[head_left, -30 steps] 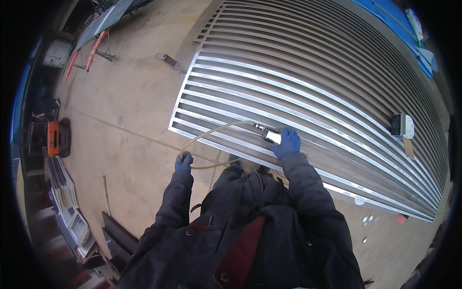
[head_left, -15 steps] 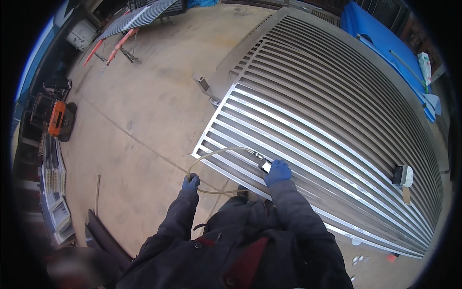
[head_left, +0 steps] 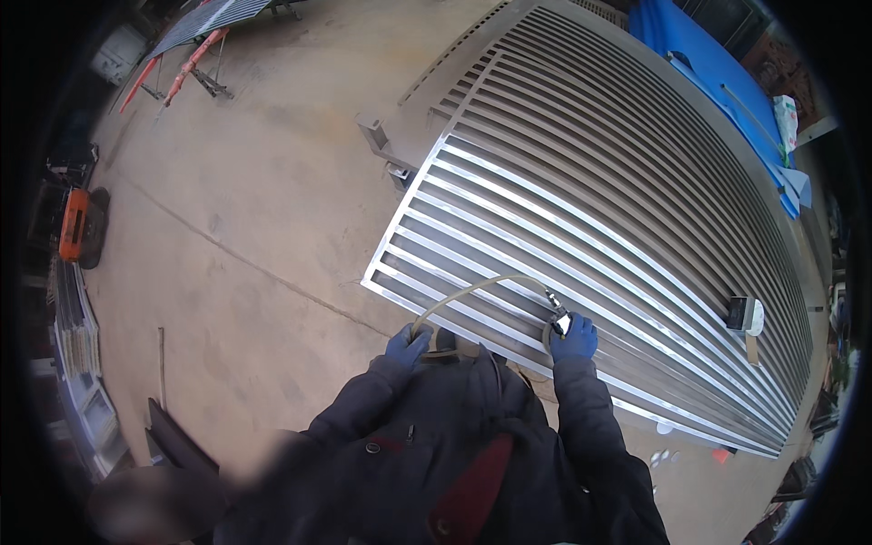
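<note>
A large slatted metal panel (head_left: 509, 202) lies in front of me, its nearer slats shiny and its farther ones dull grey-brown. Over the near slats, my right hand (head_left: 574, 339), in a blue glove, is closed around a small air sander (head_left: 561, 322). The sander's working face is mostly hidden under the hand. From its silver fitting a yellowish hose (head_left: 481, 290) arcs left to my left hand (head_left: 409, 345). That hand, gloved in blue too, is closed on the hose close to my body, just off the panel's near edge.
A dark box with a white disc (head_left: 745, 314) rests on the panel's right part. Blue sheeting (head_left: 699, 64) lies beyond the panel. Another slatted panel (head_left: 204, 23) stands on red-legged supports at the far left. An orange machine (head_left: 74, 225) and stacked frames (head_left: 82, 354) line the left side.
My right hand has moved right along the near slats with the sander. My left hand has come right and closer to the panel, still on the hose. The whole view has shifted slightly.
</note>
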`<state>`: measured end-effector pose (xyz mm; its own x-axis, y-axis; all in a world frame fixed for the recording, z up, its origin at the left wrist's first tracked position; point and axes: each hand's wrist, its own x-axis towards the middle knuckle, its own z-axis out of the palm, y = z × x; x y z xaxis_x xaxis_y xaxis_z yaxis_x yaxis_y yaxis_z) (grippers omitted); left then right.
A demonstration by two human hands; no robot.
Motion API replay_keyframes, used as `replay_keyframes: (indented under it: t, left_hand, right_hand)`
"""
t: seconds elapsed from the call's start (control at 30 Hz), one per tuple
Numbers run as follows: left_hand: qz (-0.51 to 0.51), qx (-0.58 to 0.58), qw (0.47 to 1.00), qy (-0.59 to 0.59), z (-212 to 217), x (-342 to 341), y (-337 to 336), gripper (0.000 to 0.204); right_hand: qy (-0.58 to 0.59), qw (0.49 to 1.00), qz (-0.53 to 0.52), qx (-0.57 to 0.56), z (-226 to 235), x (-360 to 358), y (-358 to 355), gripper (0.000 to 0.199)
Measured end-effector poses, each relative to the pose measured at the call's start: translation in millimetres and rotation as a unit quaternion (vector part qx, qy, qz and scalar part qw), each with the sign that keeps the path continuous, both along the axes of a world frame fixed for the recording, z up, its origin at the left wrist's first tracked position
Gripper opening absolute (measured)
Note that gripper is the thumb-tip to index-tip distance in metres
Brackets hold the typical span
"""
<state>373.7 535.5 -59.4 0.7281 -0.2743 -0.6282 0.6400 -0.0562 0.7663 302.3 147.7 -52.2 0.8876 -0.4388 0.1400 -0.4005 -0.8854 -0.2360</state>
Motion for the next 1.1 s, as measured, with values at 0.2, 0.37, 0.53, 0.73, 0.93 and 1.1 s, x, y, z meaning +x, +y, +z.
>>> replay_keyframes:
  t: [0.2, 0.37, 0.53, 0.73, 0.93, 1.1]
  left_hand:
    - [0.135, 0.051, 0.988, -0.05, -31.0, 33.4, 47.0, 0.012]
    - [0.073, 0.01, 0.996, -0.06, -15.6, 38.5, 42.0, 0.018]
    - [-0.06, -0.026, 0.993, -0.096, 5.2, 11.6, -22.8, 0.019]
    - [0.102, -0.002, 0.994, -0.038, -22.3, 34.2, 28.3, 0.015]
    - [0.098, 0.007, 0.994, -0.057, -23.0, 29.9, 58.6, 0.016]
    - [0.08, -0.013, 0.997, 0.001, -15.7, 7.6, 22.0, 0.017]
  right_hand:
    - [-0.042, 0.998, 0.025, 0.025, -18.7, 56.0, 53.6, 0.054]
    - [-0.012, 1.0, -0.012, -0.007, -13.6, 37.3, 17.2, 0.051]
    - [0.046, 0.992, -0.111, -0.042, -6.2, 10.3, -15.1, 0.05]
    - [0.004, 1.0, 0.008, -0.019, -17.0, 78.0, 42.2, 0.047]
    - [0.022, 0.998, 0.029, -0.046, -7.2, 82.7, 34.3, 0.047]
    - [0.013, 0.997, -0.024, -0.077, -8.6, 77.0, 48.9, 0.049]
